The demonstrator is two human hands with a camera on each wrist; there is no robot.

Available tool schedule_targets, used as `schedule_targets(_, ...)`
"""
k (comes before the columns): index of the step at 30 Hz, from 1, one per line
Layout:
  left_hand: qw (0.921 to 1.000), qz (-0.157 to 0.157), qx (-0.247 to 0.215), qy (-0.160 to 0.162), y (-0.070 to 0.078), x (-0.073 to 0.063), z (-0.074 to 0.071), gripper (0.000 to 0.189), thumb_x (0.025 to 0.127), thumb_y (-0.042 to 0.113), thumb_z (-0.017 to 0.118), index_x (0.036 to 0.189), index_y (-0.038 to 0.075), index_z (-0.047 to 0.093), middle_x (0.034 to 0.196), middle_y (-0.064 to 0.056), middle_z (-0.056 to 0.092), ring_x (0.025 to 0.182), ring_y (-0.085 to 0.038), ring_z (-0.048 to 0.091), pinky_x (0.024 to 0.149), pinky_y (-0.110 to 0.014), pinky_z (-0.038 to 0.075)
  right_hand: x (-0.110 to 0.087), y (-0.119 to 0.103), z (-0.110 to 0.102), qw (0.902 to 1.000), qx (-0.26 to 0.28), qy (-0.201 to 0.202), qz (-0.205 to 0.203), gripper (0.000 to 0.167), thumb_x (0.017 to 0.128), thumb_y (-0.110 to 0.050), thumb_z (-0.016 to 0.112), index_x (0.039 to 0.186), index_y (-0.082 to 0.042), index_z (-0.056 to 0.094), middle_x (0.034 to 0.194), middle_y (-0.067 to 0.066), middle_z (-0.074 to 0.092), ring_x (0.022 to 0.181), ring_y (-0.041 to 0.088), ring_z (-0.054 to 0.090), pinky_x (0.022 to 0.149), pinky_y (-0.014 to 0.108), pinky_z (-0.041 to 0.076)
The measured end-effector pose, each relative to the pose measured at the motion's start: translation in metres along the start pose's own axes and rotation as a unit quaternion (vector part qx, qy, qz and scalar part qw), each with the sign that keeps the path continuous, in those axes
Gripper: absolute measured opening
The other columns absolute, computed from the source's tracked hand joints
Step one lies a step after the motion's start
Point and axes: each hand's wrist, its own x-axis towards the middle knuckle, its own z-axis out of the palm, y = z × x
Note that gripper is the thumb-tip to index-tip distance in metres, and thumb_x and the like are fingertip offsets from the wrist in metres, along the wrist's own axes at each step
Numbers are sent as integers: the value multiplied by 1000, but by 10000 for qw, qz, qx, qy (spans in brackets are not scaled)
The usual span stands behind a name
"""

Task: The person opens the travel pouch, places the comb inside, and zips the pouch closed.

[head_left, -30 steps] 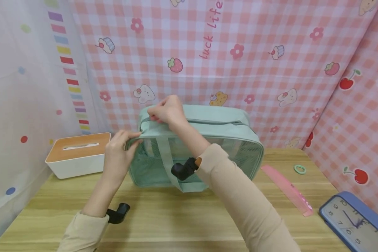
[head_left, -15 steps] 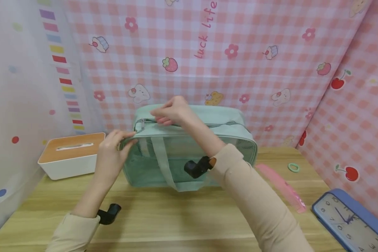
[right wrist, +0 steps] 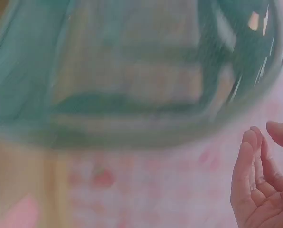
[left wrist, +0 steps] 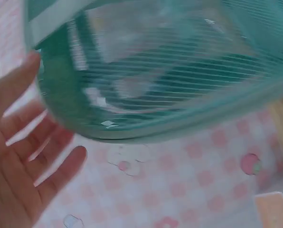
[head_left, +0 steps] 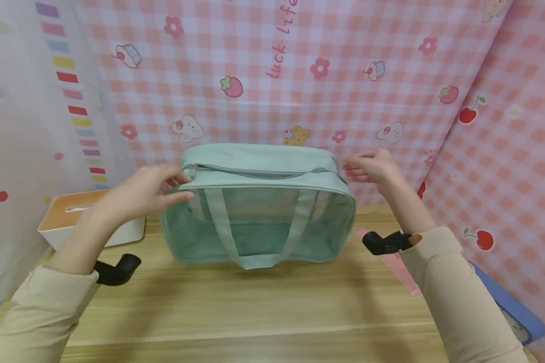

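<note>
A mint-green bag (head_left: 259, 156) with a see-through front panel stands upright on the table (head_left: 236, 312). Its strap handle (head_left: 222, 224) hangs down over the front. Along the top runs a zipper (head_left: 259, 174), gaping slightly, with its metal pull (head_left: 192, 171) at the left end. My left hand (head_left: 147, 189) is at the bag's upper left corner, thumb before the front edge and fingers loosely bent; the left wrist view shows its fingers (left wrist: 61, 178) spread. Just off the upper right corner, my right hand (head_left: 372, 169) holds nothing, its fingers (right wrist: 243, 166) extended.
A white tissue box (head_left: 63, 212) with a wooden lid stands left of the bag, partly behind my left arm. On the right lie a pink comb (head_left: 401, 275) and a blue clock (head_left: 510, 297), both partly covered by my right arm. A checked cloth (head_left: 263, 116) hangs behind.
My right hand has left the bag's upper left and swung across to its right end, uncovering the zipper. My left hand has loosened its pinch on the left corner. The head view has shifted.
</note>
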Motion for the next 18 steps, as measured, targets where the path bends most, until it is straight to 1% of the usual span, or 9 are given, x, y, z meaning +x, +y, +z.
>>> schedule_targets(1, 9996, 27, -122, -242, 1, 5, -6, 29, 89, 27, 60, 107, 4, 61, 101, -14, 65, 91, -28, 61, 80, -44, 51, 1, 10, -8, 10000, 23, 24, 84, 54, 89, -25, 58, 129, 8, 44, 63, -15, 63, 64, -2, 63, 67, 17, 55)
schedule_targets(2, 9989, 68, -212, -411, 3, 11, -11, 30, 90, 28, 58, 109, 5, 61, 101, -12, 66, 91, -26, 62, 81, -44, 51, 2, 22, -15, 9998, 92, -8, 180, 55, 90, -24, 57, 131, 9, 41, 63, -16, 62, 64, -3, 63, 67, 16, 55)
schedule_targets(4, 9970, 171, -393, -639, 5, 24, -16, 28, 91, 27, 56, 108, 6, 63, 100, -11, 67, 91, -25, 62, 82, -42, 51, 5, 47, -25, 9986, 280, -217, 403, 56, 91, -20, 54, 133, 11, 35, 63, -16, 62, 65, -4, 63, 68, 17, 55)
schedule_targets(7, 9931, 331, -606, -943, 9, 43, -17, 24, 91, 19, 55, 108, 3, 63, 100, -13, 68, 94, -26, 62, 84, -42, 51, 8, 88, -33, 9952, 287, -614, 707, 56, 92, -17, 51, 134, 13, 30, 66, -16, 63, 66, -4, 62, 70, 17, 55)
schedule_targets(10, 9889, 359, -660, -1281, 12, 61, -14, 23, 89, 14, 58, 107, 1, 63, 102, -15, 67, 97, -28, 62, 86, -42, 51, 7, 126, -35, 9910, 162, -910, 969, 56, 93, -19, 51, 133, 15, 31, 72, -14, 65, 68, -3, 62, 74, 21, 55)
schedule_targets(12, 9844, 283, -668, -1600, 15, 70, -12, 24, 89, 14, 59, 109, 1, 63, 104, -15, 66, 100, -27, 61, 88, -40, 50, 4, 147, -36, 9889, -66, -1061, 1042, 56, 93, -19, 51, 133, 16, 32, 79, -10, 66, 72, -1, 63, 78, 25, 55)
schedule_targets(14, 9793, 309, -609, -1903, 17, 78, -10, 26, 89, 15, 59, 110, 0, 62, 106, -16, 66, 102, -27, 61, 88, -39, 50, -1, 164, -36, 9872, -442, -1046, 1123, 53, 93, -20, 52, 129, 16, 38, 88, 2, 69, 79, 5, 65, 82, 31, 55)
schedule_targets(16, 9736, 315, -583, -2183, 19, 85, -7, 28, 89, 15, 58, 113, 0, 60, 109, -16, 64, 104, -28, 60, 89, -38, 50, -6, 178, -36, 9844, -958, -926, 1153, 49, 91, -18, 55, 124, 16, 44, 99, 15, 67, 88, 18, 65, 84, 37, 54)
schedule_targets(18, 9683, 311, -564, -2415, 21, 91, -4, 30, 90, 14, 57, 116, -2, 58, 112, -17, 63, 107, -29, 58, 91, -38, 49, -12, 187, -36, 9763, -1632, -826, 1155, 47, 88, -14, 58, 121, 16, 46, 113, 28, 58, 98, 32, 61, 85, 42, 52)
